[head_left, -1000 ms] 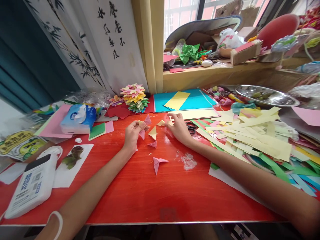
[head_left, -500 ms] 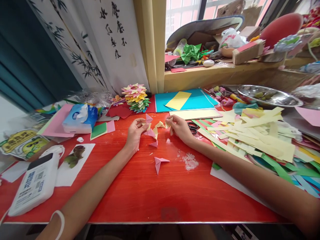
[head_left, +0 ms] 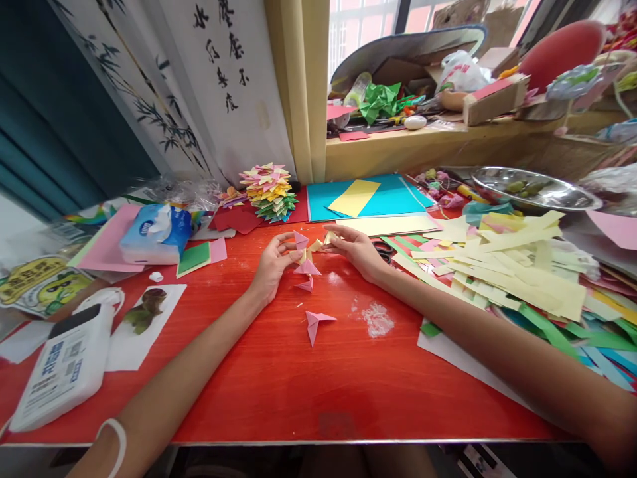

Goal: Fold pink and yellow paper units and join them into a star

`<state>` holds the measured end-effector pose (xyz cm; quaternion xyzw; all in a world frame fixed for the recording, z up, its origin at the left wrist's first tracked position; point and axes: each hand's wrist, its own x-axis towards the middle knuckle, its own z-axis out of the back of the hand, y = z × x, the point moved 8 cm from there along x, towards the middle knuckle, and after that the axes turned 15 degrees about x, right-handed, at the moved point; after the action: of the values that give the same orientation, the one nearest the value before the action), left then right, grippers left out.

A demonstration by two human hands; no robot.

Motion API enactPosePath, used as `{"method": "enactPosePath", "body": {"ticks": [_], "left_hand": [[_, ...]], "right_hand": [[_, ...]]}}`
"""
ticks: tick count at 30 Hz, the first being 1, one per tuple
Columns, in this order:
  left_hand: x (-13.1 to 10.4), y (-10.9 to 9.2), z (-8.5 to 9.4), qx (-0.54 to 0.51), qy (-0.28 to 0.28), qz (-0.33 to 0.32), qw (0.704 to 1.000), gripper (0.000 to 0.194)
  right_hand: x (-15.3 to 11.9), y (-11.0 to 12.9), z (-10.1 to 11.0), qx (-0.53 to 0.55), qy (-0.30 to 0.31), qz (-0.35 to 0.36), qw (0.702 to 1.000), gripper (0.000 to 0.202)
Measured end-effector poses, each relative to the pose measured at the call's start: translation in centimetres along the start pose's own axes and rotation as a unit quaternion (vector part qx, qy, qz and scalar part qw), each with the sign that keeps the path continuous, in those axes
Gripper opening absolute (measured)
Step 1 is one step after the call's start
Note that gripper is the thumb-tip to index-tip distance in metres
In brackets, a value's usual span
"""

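Presently, the left hand (head_left: 271, 267) pinches pink folded paper (head_left: 306, 267) over the red surface (head_left: 279, 385), and just to its right the right hand (head_left: 357, 251) apparently pinches yellow folded paper (head_left: 329, 238).

水, 不, 痕, black brush characters (head_left: 223, 78), on white hanging (head_left: 192, 99)

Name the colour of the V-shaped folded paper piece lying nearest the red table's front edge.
The paper piece is pink, clearest in the head view.

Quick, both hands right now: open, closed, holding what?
Left hand: closed, holding folded pink and yellow paper.
Right hand: closed, pinching a folded pale yellow piece at the fingertips.
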<state>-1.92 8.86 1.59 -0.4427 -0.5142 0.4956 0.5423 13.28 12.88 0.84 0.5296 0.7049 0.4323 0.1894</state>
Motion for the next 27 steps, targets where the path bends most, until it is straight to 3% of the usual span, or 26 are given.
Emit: {"method": "enactPosePath", "body": {"ticks": [6,13,22,27], "left_hand": [[-0.2,0.0,-0.3,0.044,0.008,0.002,0.999,0.032],[-0.3,-0.1,-0.5,0.058,0.020,-0.007,0.998,0.025],[-0.3,0.0,-0.5,0.053,0.019,-0.005,0.998,0.022],[-1.1,-1.8,-0.8,0.102,-0.002,-0.080,0.992,0.017]], "right_hand": [[-0.1,-0.1,-0.3,-0.025,0.014,-0.004,1.000,0.017],[-0.5,0.5,-0.9,-0.093,0.027,0.004,0.995,0.028],[-0.7,0.2,-1.9,-0.063,0.061,-0.025,0.996,0.027],[-0.9,1.4,-3.2,-0.082,0.073,-0.015,0.994,0.022]]}}
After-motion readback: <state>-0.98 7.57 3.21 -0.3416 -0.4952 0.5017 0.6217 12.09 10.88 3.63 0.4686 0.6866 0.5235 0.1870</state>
